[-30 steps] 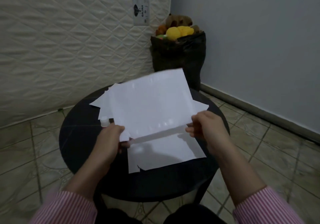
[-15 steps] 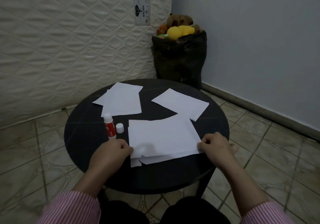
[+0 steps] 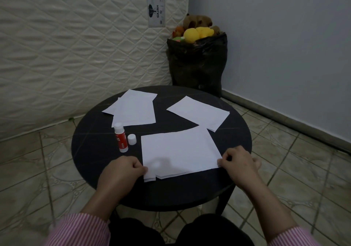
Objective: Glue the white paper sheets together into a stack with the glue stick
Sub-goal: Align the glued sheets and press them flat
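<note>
Lowered flat onto the stack (image 3: 178,150), the top sheet lies pinched in both hands' grip, left hand (image 3: 121,171), right hand (image 3: 239,162).

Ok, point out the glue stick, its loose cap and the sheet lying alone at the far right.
glue stick (image 3: 120,137), head view, red label.
cap (image 3: 132,139), head view, its side.
far right sheet (image 3: 198,113), head view, its middle.

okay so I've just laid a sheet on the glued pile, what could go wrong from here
The stack already looks uneven: lower sheets poke out at its near left corner, so it may set crooked unless your left hand and right hand square it now. The glue stick stands open with its cap beside it, so it could dry out or get knocked over.
</note>
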